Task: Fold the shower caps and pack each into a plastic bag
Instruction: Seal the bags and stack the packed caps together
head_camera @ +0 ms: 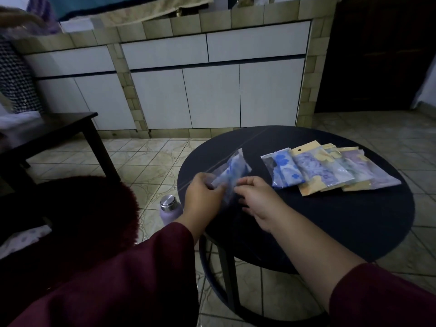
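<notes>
We see both hands meeting over the near left part of the round dark worktop (354,232). The left hand (203,197) curls its fingers round the near end of a clear plastic bag (232,171) with a blue flowered shower cap (230,177) folded inside. The right hand (256,197) pinches the same near end from the other side, fingertips just beside the left hand's. The bag is raised a little above the worktop, and its long axis runs from the hands away and slightly to the right, the far end tilted upward and pointing toward the white cabinets (212,95). Whether the near end is sealed we cannot tell; it is hidden between the fingers.

To the right, well apart from the held bag, a row of packed bags (330,171) lies flat on the worktop, overlapping one another like tiles, their long axes also running away from us. Dark red sleeves (141,279) cover both forearms partway. A lilac bottle (171,208) with a metal cap stands on the tiled floor (153,161), just beside the worktop's left edge.
</notes>
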